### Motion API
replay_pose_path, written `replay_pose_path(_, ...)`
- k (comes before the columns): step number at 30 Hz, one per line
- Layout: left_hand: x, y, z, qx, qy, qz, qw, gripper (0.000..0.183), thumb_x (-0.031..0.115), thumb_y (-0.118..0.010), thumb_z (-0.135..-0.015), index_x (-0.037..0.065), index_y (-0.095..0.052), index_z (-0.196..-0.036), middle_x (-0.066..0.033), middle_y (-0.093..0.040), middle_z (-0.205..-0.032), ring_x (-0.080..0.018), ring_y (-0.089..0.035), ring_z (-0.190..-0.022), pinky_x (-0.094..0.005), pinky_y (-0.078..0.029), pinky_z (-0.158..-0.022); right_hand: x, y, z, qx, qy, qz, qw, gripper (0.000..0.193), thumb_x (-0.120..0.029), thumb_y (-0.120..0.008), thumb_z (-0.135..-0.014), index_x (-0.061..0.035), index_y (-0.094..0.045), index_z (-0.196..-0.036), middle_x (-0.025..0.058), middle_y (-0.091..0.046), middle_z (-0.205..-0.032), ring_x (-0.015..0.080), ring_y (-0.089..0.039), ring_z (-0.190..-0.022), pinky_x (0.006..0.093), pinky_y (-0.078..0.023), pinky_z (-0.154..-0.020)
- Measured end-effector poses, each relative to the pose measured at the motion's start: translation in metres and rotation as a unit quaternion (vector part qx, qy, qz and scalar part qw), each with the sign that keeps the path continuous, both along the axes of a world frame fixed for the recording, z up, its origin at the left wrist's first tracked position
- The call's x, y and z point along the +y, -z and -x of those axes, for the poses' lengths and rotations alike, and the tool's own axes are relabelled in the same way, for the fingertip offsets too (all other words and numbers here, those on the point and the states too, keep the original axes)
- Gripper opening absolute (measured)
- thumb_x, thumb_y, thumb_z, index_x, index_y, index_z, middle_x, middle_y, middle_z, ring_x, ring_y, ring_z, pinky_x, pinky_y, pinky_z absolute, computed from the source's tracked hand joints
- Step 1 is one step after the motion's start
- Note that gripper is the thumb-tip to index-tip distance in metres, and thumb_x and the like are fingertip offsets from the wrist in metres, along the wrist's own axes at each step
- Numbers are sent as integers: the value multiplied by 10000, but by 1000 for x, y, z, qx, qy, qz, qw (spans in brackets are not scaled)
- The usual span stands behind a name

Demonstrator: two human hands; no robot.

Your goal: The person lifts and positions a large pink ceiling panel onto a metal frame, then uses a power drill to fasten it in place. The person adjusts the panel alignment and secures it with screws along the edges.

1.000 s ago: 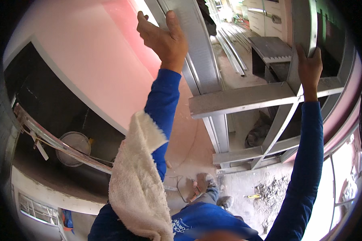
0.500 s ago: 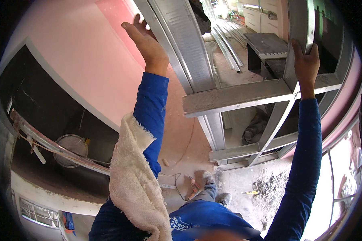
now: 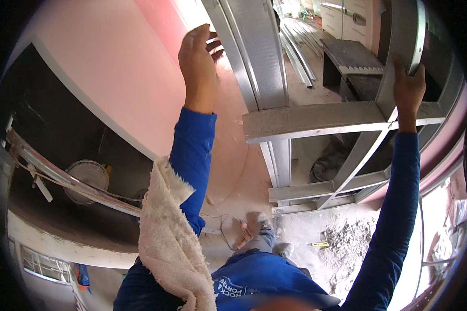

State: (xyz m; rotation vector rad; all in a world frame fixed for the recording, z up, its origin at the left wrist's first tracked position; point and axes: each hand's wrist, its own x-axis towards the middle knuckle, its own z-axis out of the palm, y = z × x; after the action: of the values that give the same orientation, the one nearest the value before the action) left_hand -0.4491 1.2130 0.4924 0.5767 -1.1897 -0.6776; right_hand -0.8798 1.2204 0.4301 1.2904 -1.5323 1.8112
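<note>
My right hand (image 3: 410,89) is wrapped round an upright metal stud (image 3: 399,57) of a light-gauge frame, just above a crosspiece. My left hand (image 3: 198,68) is raised beside a wide metal channel post (image 3: 257,57), its fingers apart and curved toward the post's left edge. Nothing shows in that hand, and I cannot tell whether a fingertip touches the metal. A horizontal metal channel (image 3: 316,120) runs from the post to the stud, its left end sticking out past the post. Lower down is a second, shorter crosspiece (image 3: 302,191). A cream towel (image 3: 174,238) hangs over my left arm.
An orange power tool (image 3: 244,236) with a cord lies by my feet. Rubble (image 3: 347,243) and a yellow-handled tool (image 3: 318,244) are on the floor to the right. Beyond the frame are loose metal channels (image 3: 298,52) and a dark table (image 3: 353,54). A round fan (image 3: 87,180) stands left.
My left hand has turned and its fingers have curved toward the post. My right hand keeps its grip on the stud. The view has shifted slightly, so the frame sits farther right.
</note>
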Motion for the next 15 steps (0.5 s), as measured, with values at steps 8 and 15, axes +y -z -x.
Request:
replay_pose_path(8, 35, 54, -5, -225, -60, -62, 970, 350, 316, -727, -956, 6, -675, -1111, -53, -681, -979, -138, -659, -883, -334, -584, -806, -15, 7, 38, 131, 138, -46, 981, 625, -550, -752, -892, 31, -672, -1111, 230, -718, -1003, 335, -725, -864, 430, -577, -745)
replay_pose_path(15, 16, 58, -3, -290, -149, 29, 945, 312, 201, -769, -905, 4, -596, -737, -24, -568, -608, -106, -502, -556, -278, -412, -521, -31, 10, 107, 309, 328, -109, 886, 424, -506, -688, -933, -171, -708, -1192, 182, -680, -988, 342, -686, -895, 434, -564, -772)
